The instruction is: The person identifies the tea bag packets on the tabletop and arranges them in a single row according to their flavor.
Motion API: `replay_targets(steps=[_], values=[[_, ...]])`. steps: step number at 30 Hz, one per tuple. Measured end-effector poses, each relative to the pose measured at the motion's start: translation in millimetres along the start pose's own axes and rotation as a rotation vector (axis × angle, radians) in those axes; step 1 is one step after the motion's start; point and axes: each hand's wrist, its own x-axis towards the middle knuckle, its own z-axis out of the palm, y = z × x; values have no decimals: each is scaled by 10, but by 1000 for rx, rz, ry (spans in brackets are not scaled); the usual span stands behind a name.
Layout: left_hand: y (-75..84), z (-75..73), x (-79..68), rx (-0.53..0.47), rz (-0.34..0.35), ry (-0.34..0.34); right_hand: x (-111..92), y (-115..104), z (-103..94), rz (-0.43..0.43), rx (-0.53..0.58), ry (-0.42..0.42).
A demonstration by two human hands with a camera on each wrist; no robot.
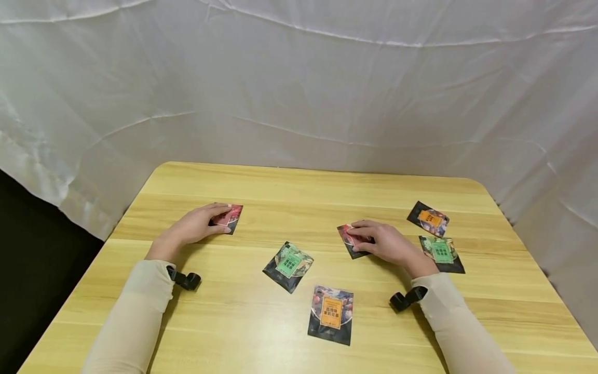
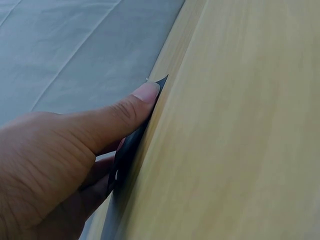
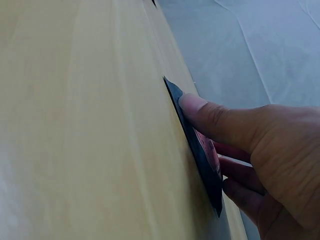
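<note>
My left hand [image 1: 192,227] pinches a flat red-and-black sachet [image 1: 236,214] by its edges, at the back left of the table. In the left wrist view the thumb lies on the near edge of this dark packet [image 2: 131,147], with the fingers curled at its other side. A second red-and-black sachet [image 1: 347,237], right of centre, is gripped the same way by my right hand [image 1: 391,244]. The right wrist view shows it edge-on [image 3: 196,150], close over the wood, between thumb and fingers. Each hand covers part of its sachet.
A green sachet [image 1: 288,266] and an orange-labelled one [image 1: 330,315] lie between the arms on the wooden table [image 1: 224,322]. Beyond the right wrist lie another orange-labelled sachet [image 1: 429,218] and a green one [image 1: 442,253], nearly touching. A pale curtain [image 1: 299,88] hangs behind.
</note>
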Motion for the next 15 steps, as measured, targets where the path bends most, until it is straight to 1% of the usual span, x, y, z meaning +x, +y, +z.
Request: replay_targets(steps=[4, 7, 11, 15], values=[[11, -14, 5, -20, 12, -15, 1, -13, 2, 11, -14, -6], [10, -23, 11, -30, 22, -28, -3, -18, -16, 16, -6, -36], [-1, -22, 12, -32, 23, -29, 9, -16, -38, 21, 15, -67], [-9, -9, 0, -31, 14, -22, 54, -17, -8, 6, 3, -43]])
